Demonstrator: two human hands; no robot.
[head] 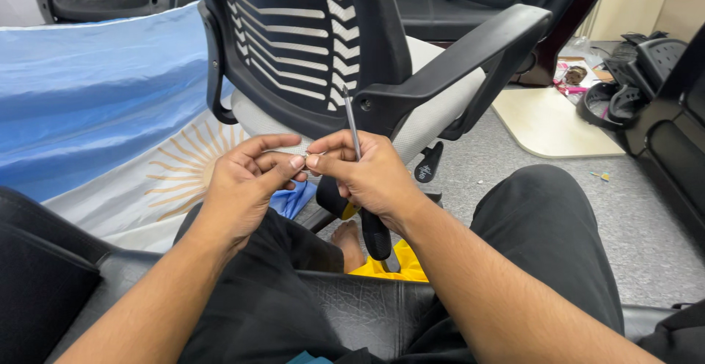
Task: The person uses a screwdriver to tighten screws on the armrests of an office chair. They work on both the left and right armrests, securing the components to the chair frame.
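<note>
Black office chair (411, 85) with black-and-white striped mesh back and light grey seat, screwdriver (361, 188) with silver shaft and black-yellow handle, light blue and white flag (88, 107) with golden sun rays, grey speckled floor (514, 166), black trousers (543, 224).

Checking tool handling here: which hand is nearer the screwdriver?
Right. The right hand grips the screwdriver, shaft pointing up past its fingers. The left hand sits beside it, fingertips meeting the right's, not on the tool.
</note>
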